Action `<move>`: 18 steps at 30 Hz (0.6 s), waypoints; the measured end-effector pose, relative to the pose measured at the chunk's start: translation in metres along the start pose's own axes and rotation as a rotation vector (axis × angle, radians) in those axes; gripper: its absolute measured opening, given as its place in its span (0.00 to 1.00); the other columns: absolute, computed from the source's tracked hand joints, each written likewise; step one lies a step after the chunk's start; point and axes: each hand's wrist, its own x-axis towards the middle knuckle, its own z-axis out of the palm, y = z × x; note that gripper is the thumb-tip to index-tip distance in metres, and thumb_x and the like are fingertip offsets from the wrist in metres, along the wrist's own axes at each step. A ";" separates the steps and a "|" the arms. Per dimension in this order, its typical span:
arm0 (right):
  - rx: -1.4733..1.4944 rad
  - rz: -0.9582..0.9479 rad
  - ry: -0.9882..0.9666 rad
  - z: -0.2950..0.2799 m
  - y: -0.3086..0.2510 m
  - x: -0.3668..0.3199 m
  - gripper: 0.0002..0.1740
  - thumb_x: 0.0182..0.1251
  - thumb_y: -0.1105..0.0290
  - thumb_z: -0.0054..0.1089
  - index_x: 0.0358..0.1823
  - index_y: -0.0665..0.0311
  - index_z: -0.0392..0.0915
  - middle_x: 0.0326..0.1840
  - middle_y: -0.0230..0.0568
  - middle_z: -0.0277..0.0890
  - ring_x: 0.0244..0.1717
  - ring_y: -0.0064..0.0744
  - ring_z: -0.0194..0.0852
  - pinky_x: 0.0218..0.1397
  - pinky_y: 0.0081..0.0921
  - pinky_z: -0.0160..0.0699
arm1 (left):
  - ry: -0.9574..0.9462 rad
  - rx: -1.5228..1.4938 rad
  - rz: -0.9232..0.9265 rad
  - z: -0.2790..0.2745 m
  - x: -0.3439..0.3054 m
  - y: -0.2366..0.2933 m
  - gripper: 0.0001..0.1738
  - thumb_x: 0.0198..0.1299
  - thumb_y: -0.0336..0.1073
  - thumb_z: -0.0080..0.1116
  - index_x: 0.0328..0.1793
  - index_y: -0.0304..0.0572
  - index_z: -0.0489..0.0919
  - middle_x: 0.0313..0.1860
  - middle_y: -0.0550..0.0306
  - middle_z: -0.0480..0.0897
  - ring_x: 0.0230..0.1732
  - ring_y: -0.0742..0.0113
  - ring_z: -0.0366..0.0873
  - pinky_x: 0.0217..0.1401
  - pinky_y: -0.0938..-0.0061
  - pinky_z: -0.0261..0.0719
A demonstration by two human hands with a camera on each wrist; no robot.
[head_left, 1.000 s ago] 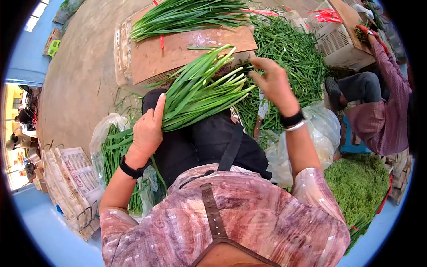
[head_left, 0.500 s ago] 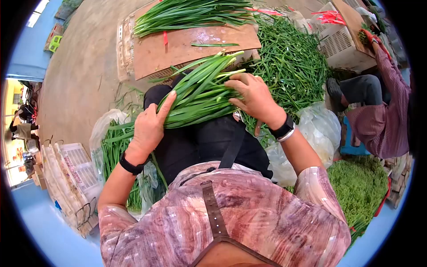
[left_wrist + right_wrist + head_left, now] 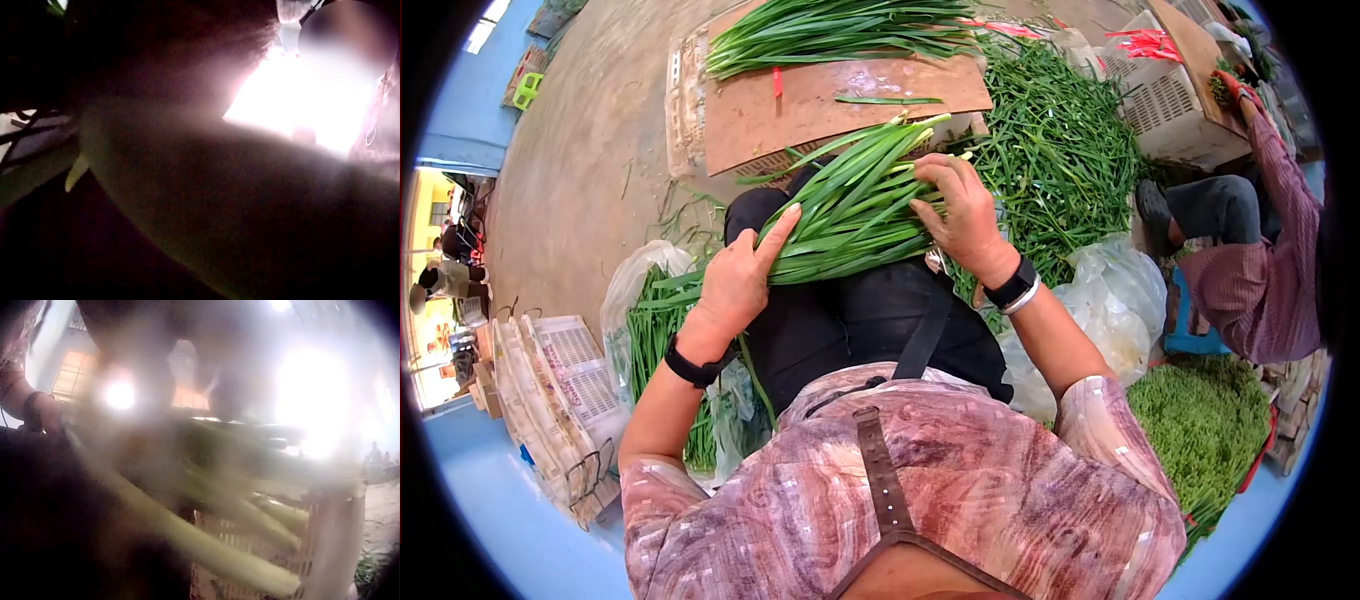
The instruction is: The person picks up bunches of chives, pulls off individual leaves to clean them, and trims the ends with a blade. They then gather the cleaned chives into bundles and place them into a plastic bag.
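Observation:
A bunch of garlic chives, long flat green leaves with paler stem ends, lies across the thighs in the head view. My left hand grips its leafy side, one finger stretched out over the leaves. At the stem end, my right hand pinches some stems between bent fingers and thumb. Pale stems run blurred through the right wrist view, a hazy picture. The left wrist view is mostly dark, with a small yellowish stem tip at the left.
Ahead stands a board on crates, bearing more chives. Loose leaves are heaped to its right. Plastic bags flank the legs, the left one holding greens. Another person sits at the right beside a green heap.
My right hand has come in from the right to the stem ends and now pinches there. The left hand keeps its grip, and the bunch has been drawn slightly lower.

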 end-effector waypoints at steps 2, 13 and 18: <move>-0.042 -0.075 -0.058 -0.002 -0.002 0.000 0.19 0.42 0.76 0.68 0.38 0.60 0.74 0.48 0.41 0.73 0.48 0.43 0.72 0.49 0.35 0.75 | -0.016 -0.032 -0.007 -0.001 -0.001 -0.001 0.51 0.43 0.17 0.53 0.76 0.65 0.57 0.28 0.50 0.66 0.26 0.49 0.73 0.28 0.59 0.74; -0.094 -0.288 -0.218 0.012 0.001 0.014 0.17 0.41 0.70 0.69 0.35 0.57 0.74 0.49 0.36 0.73 0.49 0.39 0.71 0.47 0.34 0.67 | -0.230 -0.157 -0.088 -0.010 0.007 -0.008 0.58 0.36 0.15 0.58 0.76 0.66 0.52 0.32 0.46 0.70 0.32 0.41 0.73 0.34 0.55 0.73; -0.072 -0.315 -0.163 0.003 -0.003 0.020 0.13 0.46 0.71 0.67 0.35 0.55 0.76 0.45 0.33 0.75 0.45 0.36 0.74 0.45 0.32 0.67 | -0.285 -0.224 -0.113 -0.017 0.012 -0.010 0.56 0.38 0.16 0.58 0.76 0.65 0.53 0.34 0.45 0.71 0.34 0.38 0.74 0.37 0.55 0.73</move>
